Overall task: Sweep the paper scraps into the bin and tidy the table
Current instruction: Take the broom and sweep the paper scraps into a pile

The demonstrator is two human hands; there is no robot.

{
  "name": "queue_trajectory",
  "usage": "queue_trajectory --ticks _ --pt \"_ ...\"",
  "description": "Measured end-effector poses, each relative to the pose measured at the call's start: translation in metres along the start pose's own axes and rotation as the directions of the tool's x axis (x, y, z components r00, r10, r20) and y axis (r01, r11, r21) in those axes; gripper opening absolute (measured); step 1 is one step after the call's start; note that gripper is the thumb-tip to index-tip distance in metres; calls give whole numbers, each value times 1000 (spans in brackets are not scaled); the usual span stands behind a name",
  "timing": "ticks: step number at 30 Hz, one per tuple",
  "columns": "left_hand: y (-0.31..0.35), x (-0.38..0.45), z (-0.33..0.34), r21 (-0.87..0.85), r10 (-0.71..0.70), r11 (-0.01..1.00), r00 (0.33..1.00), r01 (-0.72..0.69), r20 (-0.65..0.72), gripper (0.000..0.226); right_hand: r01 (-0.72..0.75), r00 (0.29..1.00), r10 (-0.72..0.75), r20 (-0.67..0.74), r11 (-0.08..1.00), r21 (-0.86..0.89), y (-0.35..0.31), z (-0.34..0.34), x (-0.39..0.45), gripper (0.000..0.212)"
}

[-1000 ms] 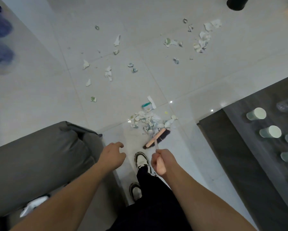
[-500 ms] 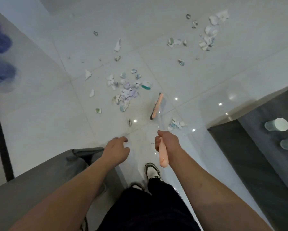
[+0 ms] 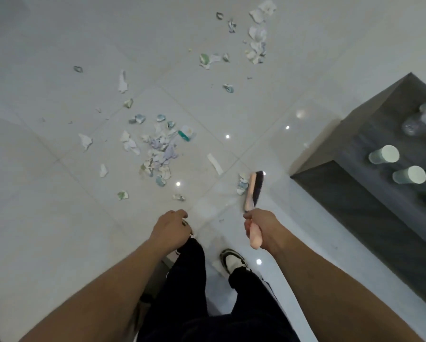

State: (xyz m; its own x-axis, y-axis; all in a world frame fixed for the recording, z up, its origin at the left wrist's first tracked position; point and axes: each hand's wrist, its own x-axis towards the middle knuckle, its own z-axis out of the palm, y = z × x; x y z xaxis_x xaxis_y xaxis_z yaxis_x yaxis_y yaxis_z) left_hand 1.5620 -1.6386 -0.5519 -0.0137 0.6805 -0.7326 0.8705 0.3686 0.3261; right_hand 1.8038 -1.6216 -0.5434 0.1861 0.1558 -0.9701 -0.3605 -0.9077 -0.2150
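head view: the right hand [image 3: 258,227] is wrapped round the pink handle of the broom [image 3: 252,191], its bristles touching a few scraps [image 3: 242,185]. the left hand [image 3: 170,228] hangs loosely curled, holding nothing. best to drag those strays leftward in one low stroke into the main pile [image 3: 157,154], which lies ahead of the left hand; no bin is in sight.

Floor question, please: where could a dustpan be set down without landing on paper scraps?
Bare tiles lie left of the main scrap pile, toward the picture's left edge, and between the broom head and the dark table. The far left corner is bare too. Crowded: the pile at the centre and the scattered scraps at the upper right. The right hand holds the broom.
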Motion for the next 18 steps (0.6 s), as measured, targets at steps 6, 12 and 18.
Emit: queue_trajectory --ticks 6,12,18 --pt "-18 43 -63 90 66 994 998 -65 -6 46 -109 952 53 302 979 174 -19 23 -31 9" --pt "-21 57 -90 104 142 985 990 -140 -11 43 114 991 -116 64 993 34 -7 69 -51 11" --pt "-47 56 -93 105 142 984 989 -145 28 45 133 961 -139 -240 990 -40 23 59 -31 8"
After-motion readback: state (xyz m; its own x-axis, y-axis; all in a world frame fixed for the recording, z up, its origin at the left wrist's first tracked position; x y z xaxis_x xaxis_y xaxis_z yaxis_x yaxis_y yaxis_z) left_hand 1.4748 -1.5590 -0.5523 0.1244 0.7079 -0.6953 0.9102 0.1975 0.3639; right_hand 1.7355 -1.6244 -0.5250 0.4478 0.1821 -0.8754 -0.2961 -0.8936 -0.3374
